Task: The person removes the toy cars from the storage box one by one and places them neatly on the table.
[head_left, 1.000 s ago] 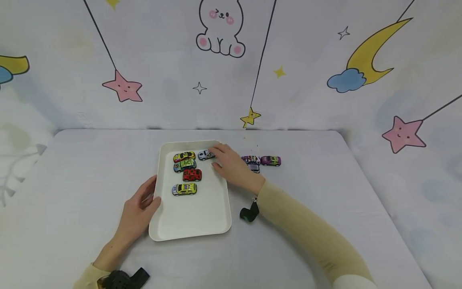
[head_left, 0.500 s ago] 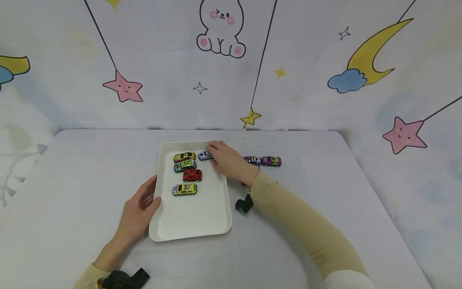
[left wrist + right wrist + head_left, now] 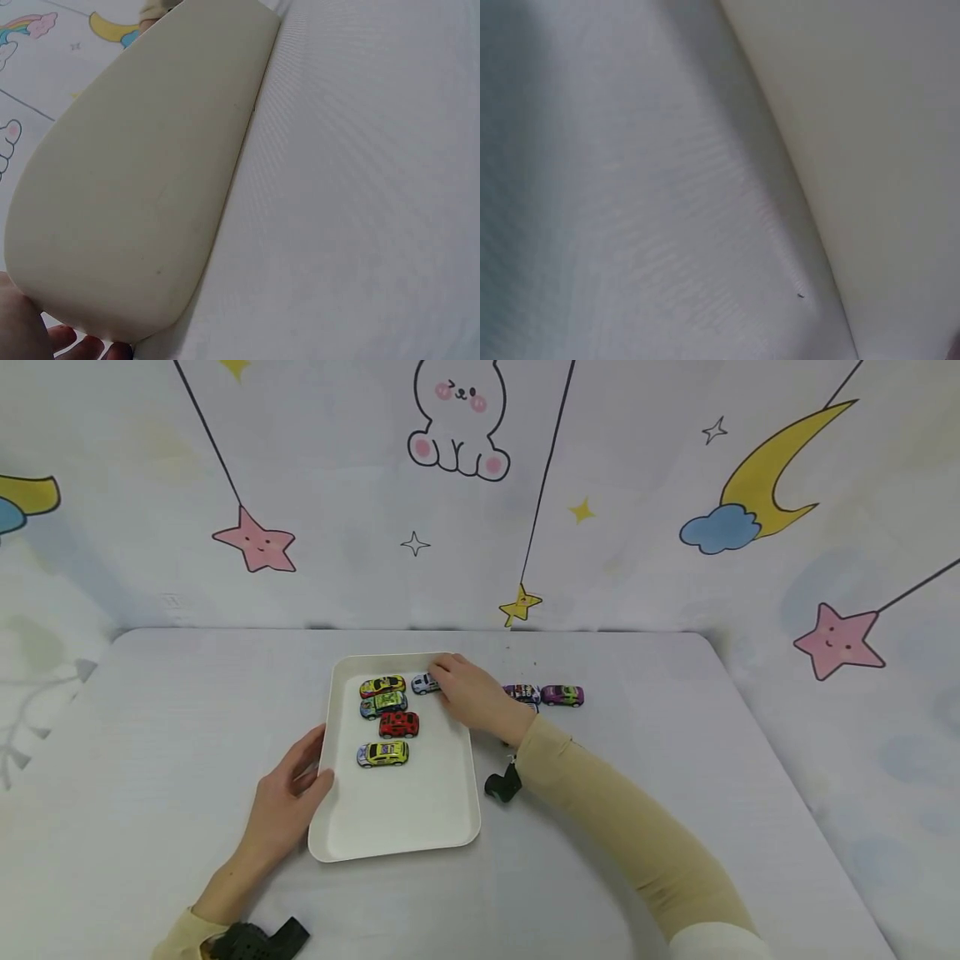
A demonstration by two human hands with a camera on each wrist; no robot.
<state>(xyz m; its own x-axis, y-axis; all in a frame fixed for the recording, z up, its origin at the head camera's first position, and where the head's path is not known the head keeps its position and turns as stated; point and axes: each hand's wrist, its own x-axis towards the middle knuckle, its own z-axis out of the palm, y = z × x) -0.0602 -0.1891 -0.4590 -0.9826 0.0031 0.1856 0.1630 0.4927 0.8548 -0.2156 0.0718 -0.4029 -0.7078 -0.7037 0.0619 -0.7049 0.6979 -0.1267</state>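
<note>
A white tray (image 3: 397, 802) lies on the table with several small toy cars in it. My left hand (image 3: 288, 797) grips the tray's left edge, thumb at the rim and fingers outside; the left wrist view shows fingertips (image 3: 86, 349) against its end. At the tray's far right corner, my right hand (image 3: 480, 697) holds the right end of a silver-white toy car (image 3: 424, 683), partly hidden by the fingers. Left of it sit a yellow-red car (image 3: 382, 686) and a green-blue car (image 3: 384, 705). Below are a red spotted car (image 3: 399, 724) and a yellow car (image 3: 382, 754).
Right of the tray stand a purple-green toy car (image 3: 562, 695) and a dark-and-white one (image 3: 522, 693); another beside them is mostly behind the right hand. A patterned wall (image 3: 337, 527) closes off the table's far edge. Black wrist devices hang at both sleeves.
My right hand has shifted slightly left and its thumb, earlier visible apart from the fingers, is now out of sight. The left hand and tray stay practically where they were.
</note>
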